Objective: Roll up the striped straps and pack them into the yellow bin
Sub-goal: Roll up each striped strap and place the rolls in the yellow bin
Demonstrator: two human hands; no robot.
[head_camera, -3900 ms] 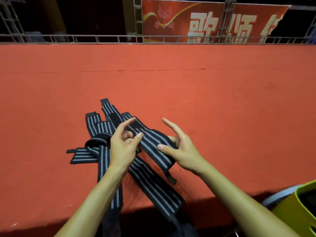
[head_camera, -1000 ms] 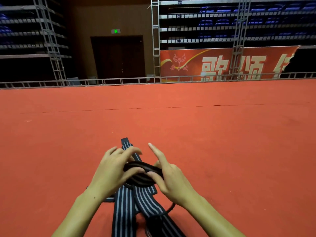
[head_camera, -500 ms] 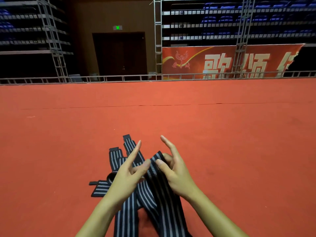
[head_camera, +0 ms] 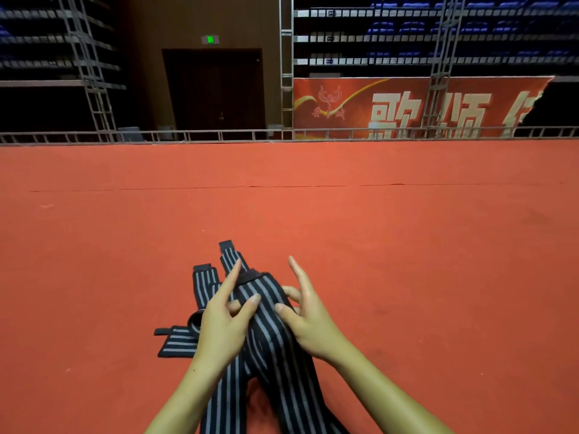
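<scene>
Several black straps with grey stripes [head_camera: 206, 283] lie overlapped on the red carpet in front of me. One striped strap [head_camera: 269, 321] is lifted between my hands, its dark end pointing away from me. My left hand [head_camera: 224, 324] pinches its left edge with thumb and curled fingers, the index finger stretched forward. My right hand [head_camera: 308, 314] pinches the right edge with thumb and bent fingers, the other fingers raised. The yellow bin is out of view.
The red carpet [head_camera: 407, 245] stretches wide on all sides, with a seam across it. A metal truss rail [head_camera: 282, 134] bounds its far edge. Behind stand a red banner [head_camera: 407, 108], scaffold posts and a dark door.
Since a second ago the strap's folded end has been spread out flat between my hands. The camera view has dropped slightly, and both hands have shifted a little towards me.
</scene>
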